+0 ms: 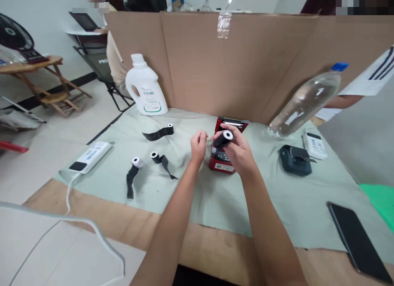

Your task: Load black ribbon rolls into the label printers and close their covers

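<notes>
My right hand (238, 150) is wrapped around a black paper roll (222, 139) with a white core end, held above a red and black device (222, 167). The device resembles a small receipt printer, and its lid (232, 124) stands raised behind the roll. My left hand (198, 146) is closed in a pinch just left of the roll. Whatever lies between its fingertips is too small to make out. To the left, three more rolls with dark strips unwound rest on the cloth: the far roll (163, 132), the middle roll (160, 159) and the near roll (134, 169).
A cardboard screen (212, 68) borders the cloth (227, 208) at the back. A white jug (147, 89) and a leaning clear bottle (304, 101) stand before it. At right are a dark device (294, 161) and a phone (358, 241); a corded white power bank (92, 156) lies left.
</notes>
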The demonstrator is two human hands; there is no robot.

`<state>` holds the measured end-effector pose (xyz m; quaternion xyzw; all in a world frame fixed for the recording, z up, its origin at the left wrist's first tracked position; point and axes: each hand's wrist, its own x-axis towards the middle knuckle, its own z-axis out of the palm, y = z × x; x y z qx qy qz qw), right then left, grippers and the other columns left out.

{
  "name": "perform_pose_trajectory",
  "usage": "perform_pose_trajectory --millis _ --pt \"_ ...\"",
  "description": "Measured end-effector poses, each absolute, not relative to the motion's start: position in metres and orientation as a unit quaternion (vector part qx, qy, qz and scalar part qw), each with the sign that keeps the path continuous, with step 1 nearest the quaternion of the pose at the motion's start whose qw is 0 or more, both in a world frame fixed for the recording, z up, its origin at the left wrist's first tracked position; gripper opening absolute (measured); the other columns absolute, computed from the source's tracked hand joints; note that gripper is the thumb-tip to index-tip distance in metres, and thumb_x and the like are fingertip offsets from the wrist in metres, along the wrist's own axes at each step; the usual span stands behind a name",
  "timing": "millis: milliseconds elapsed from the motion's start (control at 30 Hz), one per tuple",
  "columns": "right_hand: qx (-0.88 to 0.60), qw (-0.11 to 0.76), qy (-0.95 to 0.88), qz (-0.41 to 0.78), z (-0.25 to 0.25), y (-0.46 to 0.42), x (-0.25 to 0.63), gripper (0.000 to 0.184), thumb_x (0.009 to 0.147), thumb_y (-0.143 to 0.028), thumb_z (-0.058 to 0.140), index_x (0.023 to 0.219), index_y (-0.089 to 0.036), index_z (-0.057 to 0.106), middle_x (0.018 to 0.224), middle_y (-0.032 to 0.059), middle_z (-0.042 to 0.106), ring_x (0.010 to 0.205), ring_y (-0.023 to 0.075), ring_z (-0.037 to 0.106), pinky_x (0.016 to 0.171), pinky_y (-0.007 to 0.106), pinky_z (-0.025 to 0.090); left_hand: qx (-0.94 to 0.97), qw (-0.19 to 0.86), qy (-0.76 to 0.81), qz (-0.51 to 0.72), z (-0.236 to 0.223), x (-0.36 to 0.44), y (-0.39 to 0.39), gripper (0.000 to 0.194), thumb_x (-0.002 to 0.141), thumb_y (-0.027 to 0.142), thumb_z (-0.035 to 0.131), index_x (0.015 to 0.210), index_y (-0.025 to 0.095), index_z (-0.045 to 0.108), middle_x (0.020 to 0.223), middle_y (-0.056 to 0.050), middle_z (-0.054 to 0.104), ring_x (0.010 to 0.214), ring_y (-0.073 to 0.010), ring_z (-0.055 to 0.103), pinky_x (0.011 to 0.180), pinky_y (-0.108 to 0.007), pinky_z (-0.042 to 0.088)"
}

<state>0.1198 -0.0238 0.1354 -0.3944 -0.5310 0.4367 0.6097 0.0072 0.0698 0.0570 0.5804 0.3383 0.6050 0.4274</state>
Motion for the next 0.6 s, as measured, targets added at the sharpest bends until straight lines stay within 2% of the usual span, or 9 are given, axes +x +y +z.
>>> perform_pose_trajectory --millis 67,167,233,333,400,467,533,600 --pt "-0.393 0.631 -0.522 0.418 0.137 -0.025 0.132 0.045 0.082 -0.022 0.058 0.126 -0.032 0.056 0.11 0.0012 0.07 0.102 0.0206 0.066 0.092 0.039 0.056 0.613 0.384 0.303 0.62 0.076 0.003 0.066 0.037 0.102 0.049 0.046 0.087 0.019 0.061 0.073 0.0 0.054 0.068 -0.0131 0.053 0.066 -0.026 0.046" --pt "-0.397 0.64 -0.519 0.405 0.139 -0.021 0.142 0.045 0.083 -0.024 0.06 0.127 -0.033 0.056 0.113 0.0012 0.07 0.107 0.021 0.067 0.096 0.039 0.056 0.724 0.305 0.238 0.571 0.108 0.0 0.056 0.025 0.093 0.043 0.064 0.107 0.023 0.065 0.088 -0.002 0.062 0.078 -0.0145 0.057 0.066 -0.025 0.045" --pt "-0.399 0.636 -0.514 0.415 0.138 -0.02 0.146 0.045 0.084 -0.027 0.063 0.129 -0.033 0.055 0.115 0.0019 0.07 0.111 0.0221 0.067 0.095 0.038 0.056 0.777 0.262 0.217 0.53 0.123 0.0 0.048 0.029 0.088 0.038 0.071 0.114 0.024 0.066 0.095 -0.003 0.064 0.083 -0.0158 0.059 0.065 -0.025 0.045" --pt "-0.397 0.624 -0.511 0.436 0.134 -0.021 0.155 0.048 0.083 -0.03 0.068 0.129 -0.031 0.056 0.122 0.0033 0.07 0.114 0.023 0.066 0.094 0.037 0.057 0.805 0.242 0.231 0.49 0.13 0.001 0.041 0.031 0.088 0.035 0.072 0.117 0.025 0.067 0.102 -0.005 0.067 0.085 -0.0166 0.062 0.064 -0.025 0.047" --pt "-0.4 0.611 -0.514 0.451 0.133 -0.023 0.163 0.05 0.081 -0.026 0.067 0.13 -0.03 0.057 0.129 0.004 0.068 0.116 0.0229 0.066 0.097 0.039 0.056 0.817 0.242 0.248 0.461 0.128 0.002 0.038 0.032 0.091 0.033 0.068 0.122 0.025 0.065 0.112 -0.006 0.069 0.091 -0.0178 0.065 0.069 -0.026 0.051" --pt "-0.409 0.603 -0.512 0.455 0.134 -0.024 0.171 0.048 0.082 -0.025 0.063 0.13 -0.03 0.057 0.132 0.0045 0.067 0.118 0.0228 0.065 0.1 0.041 0.055 0.829 0.238 0.252 0.439 0.126 0.003 0.038 0.033 0.097 0.031 0.057 0.129 0.025 0.062 0.124 -0.008 0.068 0.103 -0.0198 0.066 0.083 -0.03 0.054" --pt "-0.431 0.606 -0.511 0.433 0.137 -0.025 0.178 0.041 0.086 -0.028 0.059 0.126 -0.029 0.059 0.131 0.0047 0.068 0.119 0.0225 0.064 0.101 0.042 0.054 0.837 0.232 0.25 0.428 0.125 0.005 0.038 0.035 0.102 0.029 0.045 0.134 0.024 0.059 0.131 -0.009 0.066 0.116 -0.0214 0.063 0.098 -0.036 0.051" --pt "-0.454 0.603 -0.52 0.4 0.141 -0.026 0.182 0.033 0.089 -0.033 0.06 0.122 -0.029 0.062 0.128 0.0049 0.069 0.12 0.022 0.064 0.103 0.042 0.053 0.836 0.235 0.253 0.427 0.125 0.007 0.039 0.036 0.104 0.03 0.038 0.134 0.023 0.057 0.133 -0.01 0.065 0.123 -0.0222 0.06 0.106 -0.038 0.048"
